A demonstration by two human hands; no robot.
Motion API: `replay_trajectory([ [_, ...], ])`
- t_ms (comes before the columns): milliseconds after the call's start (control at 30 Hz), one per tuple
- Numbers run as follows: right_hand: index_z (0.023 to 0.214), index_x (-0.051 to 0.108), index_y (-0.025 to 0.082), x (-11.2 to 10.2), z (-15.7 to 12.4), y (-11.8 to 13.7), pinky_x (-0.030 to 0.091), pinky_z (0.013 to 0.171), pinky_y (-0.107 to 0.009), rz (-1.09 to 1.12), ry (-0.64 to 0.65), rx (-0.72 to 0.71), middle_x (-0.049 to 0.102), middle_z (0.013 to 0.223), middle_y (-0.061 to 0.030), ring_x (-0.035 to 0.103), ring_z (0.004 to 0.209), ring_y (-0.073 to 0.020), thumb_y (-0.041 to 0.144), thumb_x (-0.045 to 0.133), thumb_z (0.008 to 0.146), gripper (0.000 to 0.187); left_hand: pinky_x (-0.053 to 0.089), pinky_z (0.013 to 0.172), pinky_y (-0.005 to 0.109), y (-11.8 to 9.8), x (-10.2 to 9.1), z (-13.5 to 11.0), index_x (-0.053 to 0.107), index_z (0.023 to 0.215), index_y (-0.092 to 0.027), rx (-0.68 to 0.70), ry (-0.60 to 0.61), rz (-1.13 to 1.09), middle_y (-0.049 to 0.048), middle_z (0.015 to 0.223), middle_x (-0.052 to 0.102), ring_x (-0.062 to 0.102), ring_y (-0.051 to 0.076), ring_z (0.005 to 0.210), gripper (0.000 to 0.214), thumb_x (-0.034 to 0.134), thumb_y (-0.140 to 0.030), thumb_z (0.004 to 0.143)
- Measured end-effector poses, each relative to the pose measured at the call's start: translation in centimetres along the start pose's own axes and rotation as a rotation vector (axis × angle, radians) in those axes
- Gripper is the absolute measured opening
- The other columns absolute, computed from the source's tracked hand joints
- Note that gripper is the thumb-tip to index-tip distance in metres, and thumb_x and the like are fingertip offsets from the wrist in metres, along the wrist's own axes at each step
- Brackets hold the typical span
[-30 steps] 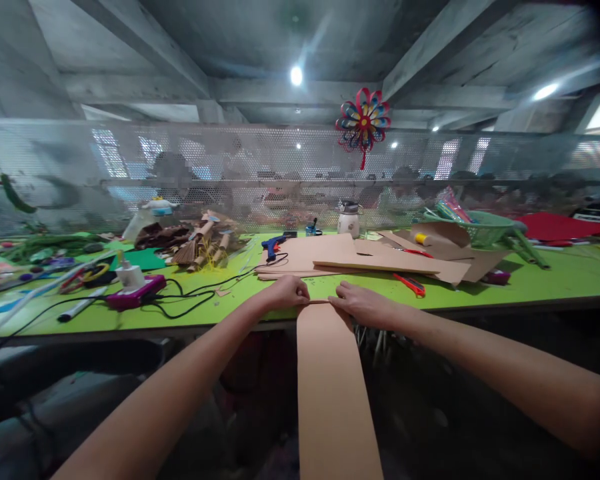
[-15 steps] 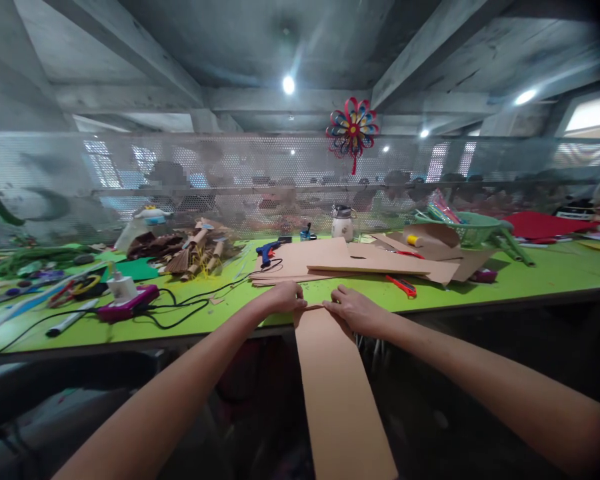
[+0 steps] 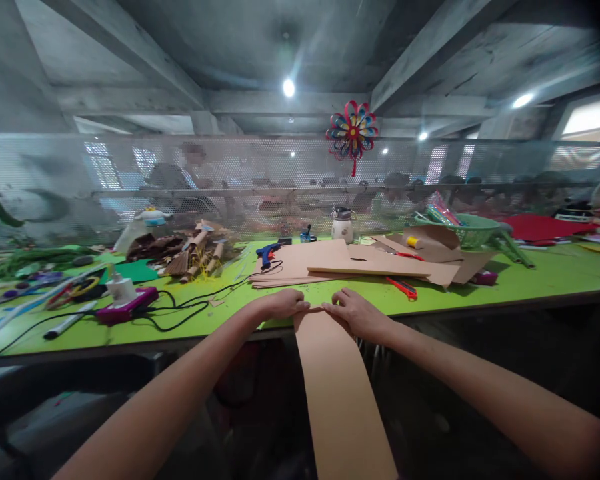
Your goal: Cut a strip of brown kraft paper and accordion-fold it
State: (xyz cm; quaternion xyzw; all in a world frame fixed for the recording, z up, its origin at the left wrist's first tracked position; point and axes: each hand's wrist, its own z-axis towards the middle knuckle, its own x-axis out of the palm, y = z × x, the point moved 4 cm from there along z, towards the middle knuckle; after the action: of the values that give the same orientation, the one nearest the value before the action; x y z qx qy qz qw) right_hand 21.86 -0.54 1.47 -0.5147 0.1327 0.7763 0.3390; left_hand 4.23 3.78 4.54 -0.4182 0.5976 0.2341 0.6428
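Observation:
A long strip of brown cardboard (image 3: 343,393) runs from the table's front edge down toward me. Its far end is bent into a narrow fold between my hands. My left hand (image 3: 286,304) pinches the left corner of that end, fingers closed. At the right corner my right hand (image 3: 357,313) grips the same fold with thumb and fingertips. Just beyond my hands lies a stack of flat cardboard sheets (image 3: 310,257). A blue hot glue gun (image 3: 268,255) rests at the stack's left side, and a red utility knife (image 3: 402,288) lies to its right.
On the green table (image 3: 260,303), a purple power strip (image 3: 127,305) with black cables sits at left. Behind it are brown paper scraps (image 3: 195,253). A white bottle (image 3: 343,224) and a green basket (image 3: 475,229) stand at the back, before a perforated screen (image 3: 260,160).
My left fingers have flattened and pressed closer onto the fold. My right hand has barely shifted. Behind the screen, a person's head has come up at left.

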Motion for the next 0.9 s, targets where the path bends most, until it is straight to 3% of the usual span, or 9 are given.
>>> replay_trajectory([
  [133, 0.11, 0.062, 0.017, -0.7, 0.4, -1.3, 0.041, 0.079, -0.033, 0.27, -0.151, 0.044, 0.055, 0.096, -0.0113, 0.047, 0.09, -0.0195, 0.022, 0.048, 0.088, 0.026, 0.028, 0.051, 0.023, 0.0, 0.2, -0.3, 0.054, 0.075, -0.015, 0.047, -0.055, -0.075, -0.0004, 0.068, 0.054, 0.043, 0.012, 0.06, 0.03, 0.041, -0.042, 0.082],
  [233, 0.107, 0.064, 0.014, -2.1, 1.5, -2.7, 0.042, 0.083, -0.032, 0.527, -0.225, 0.164, 0.057, 0.103, -0.0111, 0.051, 0.094, -0.0192, 0.021, 0.055, 0.082, 0.028, 0.031, 0.053, 0.022, 0.0, 0.2, -0.4, 0.052, 0.073, -0.016, 0.144, -0.088, -0.203, -0.0018, 0.065, 0.052, 0.043, 0.012, 0.06, 0.034, 0.04, -0.045, 0.084],
  [367, 0.107, 0.067, 0.014, -2.2, 3.4, -3.6, 0.044, 0.074, -0.029, 0.857, 0.084, 0.295, 0.064, 0.097, -0.0071, 0.055, 0.083, -0.0173, 0.024, 0.056, 0.076, 0.034, 0.032, 0.053, 0.022, 0.5, 0.4, -0.4, 0.048, 0.068, -0.016, 0.188, -0.103, -0.345, -0.0026, 0.058, 0.052, 0.043, 0.01, 0.055, 0.035, 0.038, -0.045, 0.086],
  [467, 0.108, 0.067, 0.013, -1.7, 4.1, -3.8, 0.042, 0.068, -0.025, 1.022, 0.149, 0.379, 0.065, 0.096, -0.006, 0.054, 0.08, -0.0159, 0.025, 0.057, 0.073, 0.038, 0.033, 0.055, 0.021, 0.7, 0.6, -0.7, 0.048, 0.068, -0.016, 0.204, -0.158, -0.368, -0.0028, 0.057, 0.051, 0.043, 0.01, 0.055, 0.034, 0.038, -0.043, 0.087],
  [600, 0.09, 0.07, 0.009, 0.0, 4.4, -3.5, 0.037, 0.058, -0.023, 1.092, 0.14, 0.455, 0.063, 0.075, -0.0046, 0.05, 0.065, -0.0124, 0.043, 0.054, 0.078, 0.04, 0.032, 0.055, 0.021, 1.1, 1.1, -0.9, 0.05, 0.07, -0.016, 0.19, -0.228, -0.338, -0.003, 0.057, 0.049, 0.041, 0.01, 0.056, 0.033, 0.038, -0.042, 0.087],
  [733, 0.063, 0.061, 0.01, 1.3, 4.6, -2.9, 0.026, 0.046, -0.02, 1.091, 0.091, 0.472, 0.045, 0.05, 0.0037, 0.035, 0.048, -0.0067, 0.052, 0.058, 0.073, 0.043, 0.031, 0.055, 0.021, 1.1, 1.2, -1.0, 0.052, 0.07, -0.015, 0.186, -0.277, -0.312, -0.0025, 0.061, 0.048, 0.042, 0.011, 0.059, 0.033, 0.04, -0.041, 0.086],
  [900, 0.068, 0.06, 0.011, 1.9, 4.2, -2.5, 0.023, 0.043, -0.019, 1.12, -0.012, 0.569, 0.044, 0.05, 0.0048, 0.033, 0.045, -0.0058, 0.047, 0.064, 0.067, 0.036, 0.032, 0.055, 0.02, 0.4, 1.2, -1.4, 0.059, 0.077, -0.014, 0.193, -0.242, -0.346, -0.0014, 0.064, 0.052, 0.043, 0.01, 0.06, 0.037, 0.041, -0.045, 0.086],
])
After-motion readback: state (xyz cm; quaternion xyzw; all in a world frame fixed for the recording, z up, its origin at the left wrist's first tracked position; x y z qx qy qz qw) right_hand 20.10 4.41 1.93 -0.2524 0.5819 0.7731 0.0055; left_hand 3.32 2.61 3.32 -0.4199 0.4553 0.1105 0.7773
